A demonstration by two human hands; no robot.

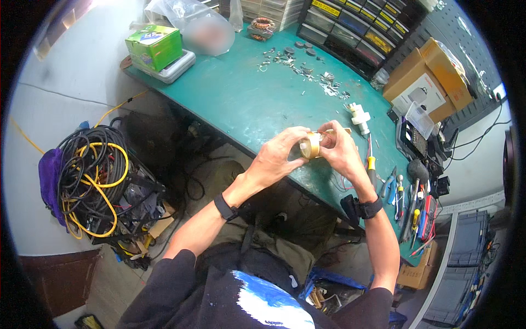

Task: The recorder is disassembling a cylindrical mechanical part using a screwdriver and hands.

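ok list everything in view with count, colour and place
round part: 1, tan and white, held centre
workbench: 1, green, centre
fitting: 1, off-white, on bench, right
metal bits: many, silver and dark, bench's far side
case: 1, grey, bench's left end
box: 1, green, atop case
coil: 1, copper, bench's far edge
drawer cabinet: 1, black, far right
cardboard boxes: at least 2, brown, right
hand tools: several, mixed colours, bench's right edge
cables: heap, black and yellow, left
wrist straps: 2, black, one per wrist
left hand: 1, bare, on round part
right hand: 1, bare, on round part
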